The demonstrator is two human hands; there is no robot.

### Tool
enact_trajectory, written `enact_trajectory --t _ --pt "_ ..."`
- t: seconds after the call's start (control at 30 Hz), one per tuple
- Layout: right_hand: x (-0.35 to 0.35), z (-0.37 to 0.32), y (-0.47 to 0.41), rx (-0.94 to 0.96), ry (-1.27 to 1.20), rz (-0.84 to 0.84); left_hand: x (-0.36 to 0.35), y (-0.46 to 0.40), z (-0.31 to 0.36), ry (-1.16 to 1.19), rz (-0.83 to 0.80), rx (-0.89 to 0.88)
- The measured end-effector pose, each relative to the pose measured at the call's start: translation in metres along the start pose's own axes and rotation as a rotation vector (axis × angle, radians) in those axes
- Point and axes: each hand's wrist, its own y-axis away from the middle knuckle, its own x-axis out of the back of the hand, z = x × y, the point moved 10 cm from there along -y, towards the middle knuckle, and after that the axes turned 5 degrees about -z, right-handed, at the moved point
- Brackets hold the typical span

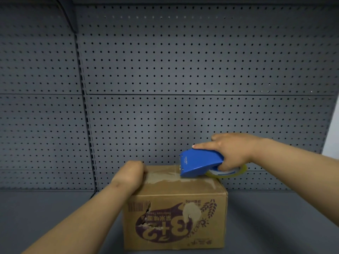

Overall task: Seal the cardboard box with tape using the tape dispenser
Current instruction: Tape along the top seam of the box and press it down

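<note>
Cardboard box [176, 213], one: left hand [131, 174] presses it, right hand [233, 153] grips one tape dispenser [199, 163].

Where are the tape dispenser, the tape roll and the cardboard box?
blue tape dispenser [200, 165], head view, on its blue side shell.
tape roll [241, 171], head view, on its yellowish outer rim.
cardboard box [176, 222], head view, on its printed front face.

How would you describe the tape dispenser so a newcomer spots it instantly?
Start at the grey pegboard wall, then drop to the brown cardboard box on the shelf below it. On the box's top right edge sits the tape dispenser, gripped by the right hand. It is the only bright blue item, with a yellowish tape roll behind.
</note>
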Motion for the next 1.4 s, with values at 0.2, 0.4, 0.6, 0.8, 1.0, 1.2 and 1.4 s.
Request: enact_trajectory --t 0.2,0.4,0.6,0.8,1.0,1.2,1.4 --pt "0.000 0.000 -0.003 0.006 0.013 -0.040 -0.026 0.023 0.027 0.030 -0.244 0.077" --pt "-0.002 -0.002 -0.011 0.017 0.008 -0.115 -0.027 0.024 0.034 -0.168 -0.184 0.117" --pt "-0.003 -0.004 -0.016 0.020 0.026 -0.152 -0.033 0.020 0.067 -0.041 -0.262 -0.161" --pt "-0.006 -0.004 -0.019 0.030 0.038 -0.181 -0.032 0.022 0.073 -0.026 -0.281 -0.127" --pt "-0.007 -0.008 -0.021 0.078 -0.048 -0.249 -0.034 0.024 0.074 -0.021 -0.256 -0.128" --pt "-0.012 -0.001 -0.016 0.090 -0.099 -0.350 -0.036 0.028 0.072 -0.026 -0.267 -0.137" --pt "-0.016 0.004 -0.011 0.095 -0.134 -0.356 -0.035 0.031 0.072 -0.005 -0.268 -0.140"
